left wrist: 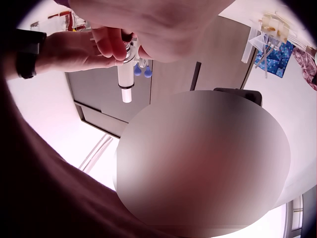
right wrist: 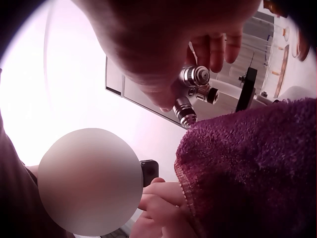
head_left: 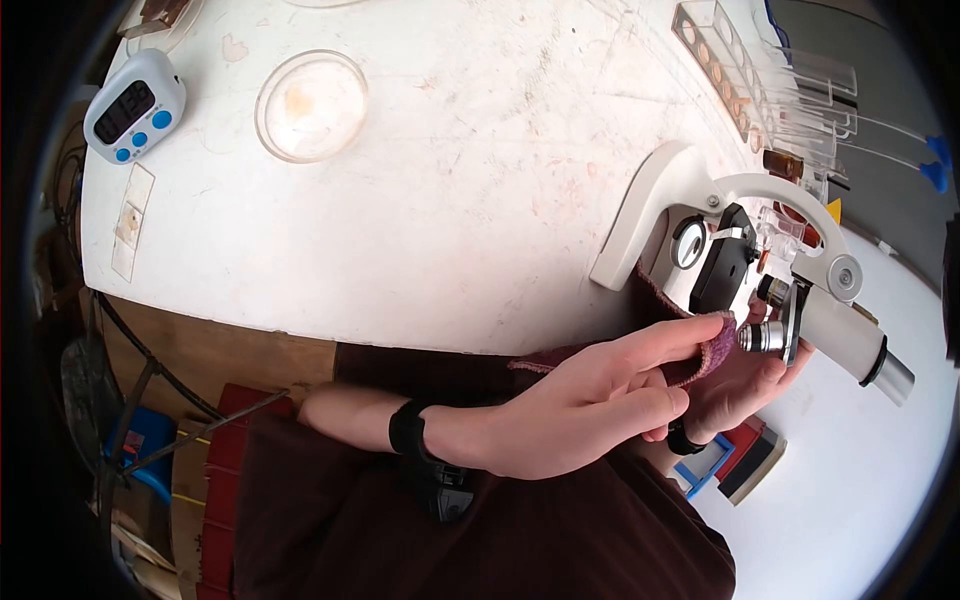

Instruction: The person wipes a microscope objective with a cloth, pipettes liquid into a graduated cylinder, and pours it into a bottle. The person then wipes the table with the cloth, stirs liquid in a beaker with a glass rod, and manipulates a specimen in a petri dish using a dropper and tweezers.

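Head: left hand (head_left: pixel 565 415), fingers pinching purple towel (head_left: pixel 716 345), beside microscope (head_left: pixel 635 225) objective (head_left: pixel 765 337); hard rub could scratch it, I judge. Left wrist: right hand (left wrist: pixel 74 51) at eyepiece tube (left wrist: pixel 126 75); grip, I can't tell. Right wrist: loose towel might snag turret (right wrist: pixel 191 92).

In the head view, the left hand (head_left: pixel 570 410) covers part of a purple cloth (head_left: pixel 716 350); the right hand (head_left: pixel 738 398) is partly hidden behind cloth and microscope (head_left: pixel 840 325). The top edge cuts off a clear dish (head_left: pixel 322 3). Marks on a glass slide (head_left: pixel 131 225) are too small to identify. A blurred oval (left wrist: pixel 203 163) fills much of the left wrist view.
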### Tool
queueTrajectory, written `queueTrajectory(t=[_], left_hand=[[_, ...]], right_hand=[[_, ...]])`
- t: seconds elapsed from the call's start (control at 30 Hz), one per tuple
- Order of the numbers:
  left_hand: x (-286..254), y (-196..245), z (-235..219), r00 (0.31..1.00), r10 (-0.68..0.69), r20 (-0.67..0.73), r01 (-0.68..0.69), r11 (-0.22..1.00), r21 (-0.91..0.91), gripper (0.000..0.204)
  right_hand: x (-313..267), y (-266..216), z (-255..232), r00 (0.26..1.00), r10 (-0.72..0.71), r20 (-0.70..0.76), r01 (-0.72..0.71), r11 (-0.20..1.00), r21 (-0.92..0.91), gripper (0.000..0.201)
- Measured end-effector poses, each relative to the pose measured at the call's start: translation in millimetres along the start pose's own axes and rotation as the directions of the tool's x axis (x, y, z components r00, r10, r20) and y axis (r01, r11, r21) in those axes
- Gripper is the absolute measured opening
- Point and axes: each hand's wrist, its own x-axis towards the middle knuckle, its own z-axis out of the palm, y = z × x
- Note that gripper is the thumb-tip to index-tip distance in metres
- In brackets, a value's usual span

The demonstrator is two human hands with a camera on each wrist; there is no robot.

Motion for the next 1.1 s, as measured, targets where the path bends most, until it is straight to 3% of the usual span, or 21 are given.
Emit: queueTrajectory(t=[0.1,0.3,0.37,0.67,0.8,0.9,1.03,1.1], left_hand=[[2,-2,0,0.999,0.031,-0.014,-0.031,1.000,-0.004,0.068],[3,3,-4,1.000,-0.006,-0.017,0.007,0.996,0.089,0.068],[3,1,-5,1.000,0.008,-0.026,-0.006,0.997,0.074,0.068],[8,5,-4,0.997,-0.035,-0.073,0.039,0.998,0.054,0.065],[11,7,3,0.995,-0.019,-0.097,0.025,0.997,0.068,0.068],[14,15,7,0.997,-0.026,-0.073,0.031,0.997,0.072,0.071],[19,15,8,0.996,-0.067,-0.054,0.072,0.993,0.098,0.075],[21,19,9,0.997,-0.060,-0.043,0.063,0.995,0.079,0.076]], right_hand=[[0,4,-8,0.998,0.034,0.053,-0.035,0.999,0.021,0.104],[-1,16,-5,0.990,-0.137,0.028,0.135,0.988,0.076,0.102],[0,-4,10,0.998,0.064,0.008,-0.064,0.993,0.098,0.102],[2,10,-4,0.987,0.157,-0.019,-0.133,0.893,0.429,0.092],[-5,21,-14,0.970,0.226,-0.089,-0.171,0.896,0.409,0.099],[-13,30,-9,0.991,0.040,-0.127,-0.016,0.982,0.186,0.113],[-8,14,1,0.989,0.086,-0.119,-0.072,0.990,0.123,0.110],[-6,10,3,0.994,0.100,-0.045,-0.092,0.984,0.150,0.103]])
